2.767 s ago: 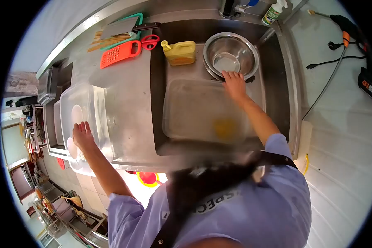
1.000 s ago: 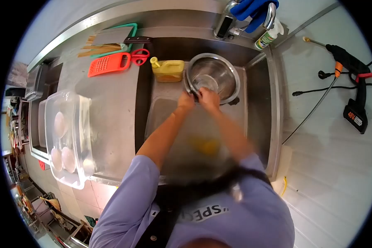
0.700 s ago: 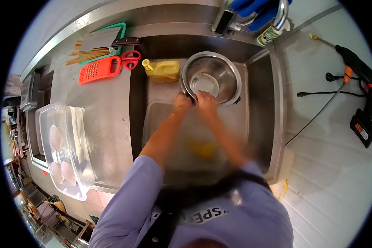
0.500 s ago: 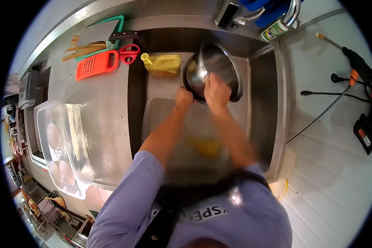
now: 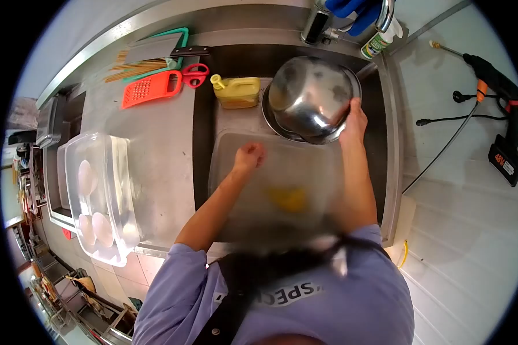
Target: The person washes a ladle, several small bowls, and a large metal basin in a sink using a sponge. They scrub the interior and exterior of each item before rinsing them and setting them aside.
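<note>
My right hand (image 5: 354,123) grips the rim of a shiny steel bowl (image 5: 313,95) at its right side. The bowl is tipped over, its rounded outside facing up. Under it, the curved rim of another steel bowl (image 5: 269,118) shows at the lower left. My left hand (image 5: 251,158) is apart from the bowls, its fingers curled in with nothing seen in them, over a large translucent tub (image 5: 227,138) in the sink. A blurred yellow thing (image 5: 289,199) lies in the tub. Left of the bowls stands a yellow jug (image 5: 237,92) with a spout.
Left of the sink lie a red grater (image 5: 149,89), red scissors (image 5: 195,75), a cleaver (image 5: 152,48) and wooden skewers (image 5: 135,69). A clear plastic box (image 5: 118,190) holds pale round things. Behind the sink are a tap (image 5: 385,14) and spray bottle (image 5: 380,43); a pressure-washer gun (image 5: 501,92) lies right.
The steel bowl has turned from inside showing to outside up. My right hand has moved from its inside to its right rim. My left hand has let go and come back toward me.
</note>
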Demonstrator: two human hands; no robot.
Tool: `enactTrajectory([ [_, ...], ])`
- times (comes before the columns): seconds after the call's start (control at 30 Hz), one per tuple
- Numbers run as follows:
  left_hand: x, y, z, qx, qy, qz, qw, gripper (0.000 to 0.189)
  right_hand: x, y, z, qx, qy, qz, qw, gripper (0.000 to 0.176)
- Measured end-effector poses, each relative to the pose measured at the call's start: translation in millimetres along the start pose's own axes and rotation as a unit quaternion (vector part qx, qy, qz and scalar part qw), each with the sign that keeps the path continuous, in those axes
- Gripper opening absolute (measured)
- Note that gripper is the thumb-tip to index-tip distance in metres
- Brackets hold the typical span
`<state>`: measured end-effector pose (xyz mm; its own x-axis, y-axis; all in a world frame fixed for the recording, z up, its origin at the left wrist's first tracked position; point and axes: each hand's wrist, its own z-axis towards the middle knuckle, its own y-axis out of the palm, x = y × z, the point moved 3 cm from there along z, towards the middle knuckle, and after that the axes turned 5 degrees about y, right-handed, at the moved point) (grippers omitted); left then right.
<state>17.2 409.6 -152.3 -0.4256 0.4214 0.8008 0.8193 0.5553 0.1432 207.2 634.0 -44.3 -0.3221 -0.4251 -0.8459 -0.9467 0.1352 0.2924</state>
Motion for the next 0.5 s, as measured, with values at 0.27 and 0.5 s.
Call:
enactTrajectory([
  [0.27, 34.4, -45.4, -87.1, 0.034, 0.104, 0.036, 0.993, 0.016, -4.2, -32.0, -23.6, -0.037, 0.02, -0.042, 0.998, 0.046],
  [0.5, 157.2, -18.1, -168.9, 0.143, 0.571, 0.408, 0.698, 0.029, -3.6, 26.5, -154.5, -0.361, -0.215, -0.524, 0.741, 0.035],
])
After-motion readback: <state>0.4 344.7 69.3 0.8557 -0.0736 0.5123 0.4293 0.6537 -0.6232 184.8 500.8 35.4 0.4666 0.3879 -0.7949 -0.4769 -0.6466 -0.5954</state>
